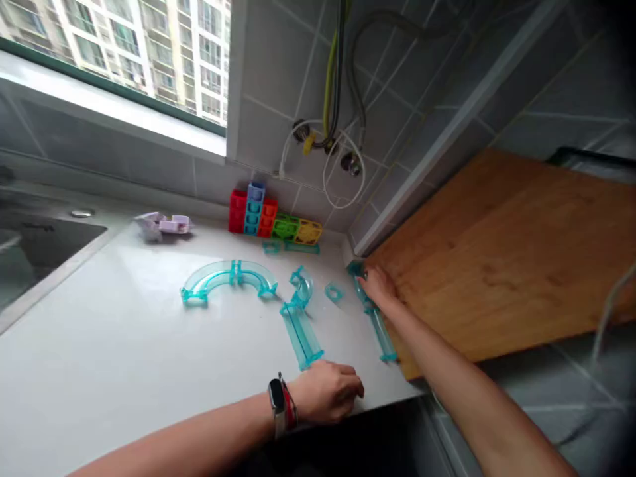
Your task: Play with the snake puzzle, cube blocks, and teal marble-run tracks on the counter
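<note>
My right hand (pixel 378 286) is closed on the upper end of a translucent teal track piece (pixel 356 270), beside the wooden board. Another straight teal piece (pixel 382 333) continues from it toward the counter's front edge. Curled and palm-down, my left hand (pixel 330 391) rests at that edge; its palm side is hidden. Just beyond its knuckles lies a straight teal track (pixel 301 331) with a curved piece (pixel 302 288) at its far end. A small teal ring-like piece (pixel 334 291) sits between the two lines of track. Farther left, joined curved tracks (pixel 228 273) form an arch.
Against the back wall stand stacked coloured blocks (pixel 253 211), with more teal pieces (pixel 301 248) in front. A pale purple toy (pixel 166 225) lies near the sink (pixel 54 248). The wooden board (pixel 497 265) leans at right. Hoses and cables (pixel 342 112) hang above the counter.
</note>
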Available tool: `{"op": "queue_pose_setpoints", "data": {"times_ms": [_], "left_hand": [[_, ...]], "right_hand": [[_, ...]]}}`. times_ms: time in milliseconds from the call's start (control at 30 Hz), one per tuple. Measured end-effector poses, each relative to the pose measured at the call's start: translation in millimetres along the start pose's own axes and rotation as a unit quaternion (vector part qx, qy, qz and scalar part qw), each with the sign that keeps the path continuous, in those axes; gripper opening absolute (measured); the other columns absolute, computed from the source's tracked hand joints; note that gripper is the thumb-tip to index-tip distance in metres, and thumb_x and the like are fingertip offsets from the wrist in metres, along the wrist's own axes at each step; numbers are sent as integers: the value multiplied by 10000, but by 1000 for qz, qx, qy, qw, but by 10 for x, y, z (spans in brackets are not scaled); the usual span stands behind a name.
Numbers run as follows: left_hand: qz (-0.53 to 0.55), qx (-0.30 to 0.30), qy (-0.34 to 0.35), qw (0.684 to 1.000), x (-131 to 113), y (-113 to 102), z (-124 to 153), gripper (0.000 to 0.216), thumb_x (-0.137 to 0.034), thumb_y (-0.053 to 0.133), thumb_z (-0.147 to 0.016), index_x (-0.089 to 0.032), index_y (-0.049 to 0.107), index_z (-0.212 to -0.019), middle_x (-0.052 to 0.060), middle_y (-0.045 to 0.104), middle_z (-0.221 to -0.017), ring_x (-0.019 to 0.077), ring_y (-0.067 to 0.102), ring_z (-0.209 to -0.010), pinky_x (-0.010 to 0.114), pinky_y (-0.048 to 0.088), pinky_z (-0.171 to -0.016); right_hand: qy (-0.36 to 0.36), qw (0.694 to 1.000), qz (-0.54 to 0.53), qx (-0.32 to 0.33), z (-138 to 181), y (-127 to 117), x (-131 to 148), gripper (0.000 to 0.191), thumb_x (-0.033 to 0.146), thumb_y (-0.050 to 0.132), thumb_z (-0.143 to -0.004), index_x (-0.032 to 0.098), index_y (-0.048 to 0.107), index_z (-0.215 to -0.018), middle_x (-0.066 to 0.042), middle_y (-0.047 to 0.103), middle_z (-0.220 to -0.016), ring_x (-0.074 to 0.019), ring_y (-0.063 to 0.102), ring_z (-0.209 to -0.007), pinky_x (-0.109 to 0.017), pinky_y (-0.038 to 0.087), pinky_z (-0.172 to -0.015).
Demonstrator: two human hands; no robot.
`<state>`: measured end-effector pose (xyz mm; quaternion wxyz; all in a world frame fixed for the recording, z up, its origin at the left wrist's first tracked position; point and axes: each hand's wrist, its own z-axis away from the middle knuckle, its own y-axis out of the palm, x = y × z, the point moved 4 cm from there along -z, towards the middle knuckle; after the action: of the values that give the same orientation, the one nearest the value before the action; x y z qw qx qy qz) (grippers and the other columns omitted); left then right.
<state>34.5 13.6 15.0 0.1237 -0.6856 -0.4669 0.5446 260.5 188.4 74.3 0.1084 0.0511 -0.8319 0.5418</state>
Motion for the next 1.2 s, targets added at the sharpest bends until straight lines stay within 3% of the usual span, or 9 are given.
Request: {"op": "queue_pose_setpoints", "data": {"times_ms": [133, 267, 433, 667, 767, 867, 967, 1067, 1200], "left_hand": [[-7, 1, -2, 1000, 15, 32, 8, 296, -132, 611, -802, -242, 693, -1064, 6, 748, -1012, 176, 727, -824, 241, 521, -695], [-19, -15, 4, 1000, 10, 29, 15, 280, -134, 602, -819, -258, 686, -1056, -10, 745, -990, 169, 717, -787, 245, 504, -665], [-53, -42, 45, 997, -55, 14, 32, 260, -138, 607, -839, -254, 686, -1058, -5, 746, -926, 166, 692, -714, 252, 458, -598], [-79, -61, 88, 991, -225, -42, 47, 195, -375, 628, -969, -220, 741, -936, 45, 733, -786, 172, 664, -664, 271, 468, -608], [-89, -81, 53, 991, -392, -207, 193, 273, -396, 603, -999, -211, 751, -863, 53, 716, -724, 168, 660, -664, 274, 496, -658], [-111, -130, -26, 985, -610, -416, 554, 297, -296, 516, -1043, -181, 738, -885, 75, 716, -748, 174, 665, -686, 277, 514, -667], [-74, -230, -172, 955, -749, -573, 1152, 230, -289, 539, -1029, -197, 724, -930, 56, 734, -803, 168, 676, -694, 265, 542, -669], [-58, -294, -270, 915, -850, -591, 1839, 209, -338, 587, -1001, -219, 730, -907, 36, 752, -812, 188, 710, -721, 261, 573, -666], [-91, -311, -337, 884, -977, -575, 2536, 206, -403, 641, -959, -240, 767, -955, 28, 792, -876, 211, 754, -746, 266, 614, -663]], "right_hand": [[-7, 1000, -25, -13, 358, -211, -3, 216, 354, 571, -933, 199, 665, -815, -102, 684, -894, -246, 620, -883, -334, 446, -811], [-9, 997, -73, -11, 1117, -416, 38, 287, 397, 522, -973, 206, 659, -808, -69, 680, -810, -216, 607, -760, -316, 452, -743], [-10, 988, -154, 17, 1982, -295, 245, 355, 449, 519, -994, 214, 665, -772, -47, 664, -730, -191, 603, -671, -292, 469, -662], [97, 955, -275, -47, 2184, -37, 193, 630, 561, 287, -1061, 181, 666, -732, -106, 735, -822, -159, 651, -593, -258, 512, -550], [108, 941, -317, -53, 2194, -19, 125, 650, 579, 378, -1027, 196, 587, -545, -126, 758, -887, -160, 691, -642, -263, 550, -631], [108, 928, -354, -45, 2218, 24, 106, 588, 546, 463, -975, 191, 620, -532, -140, 776, -940, -167, 708, -638, -264, 556, -607], [134, 911, -388, -49, 2248, 67, 83, 427, 437, 453, -945, 158, 746, -806, -113, 775, -821, -180, 716, -584, -261, 551, -541], [165, 894, -413, -54, 2270, 87, 47, 384, 354, 452, -900, 131, 740, -1018, -66, 748, -697, -191, 726, -553, -249, 535, -494], [173, 886, -428, -45, 2266, 77, 23, 341, 373, 474, -876, 149, 731, -867, -71, 747, -659, -198, 727, -561, -246, 513, -489]]}}
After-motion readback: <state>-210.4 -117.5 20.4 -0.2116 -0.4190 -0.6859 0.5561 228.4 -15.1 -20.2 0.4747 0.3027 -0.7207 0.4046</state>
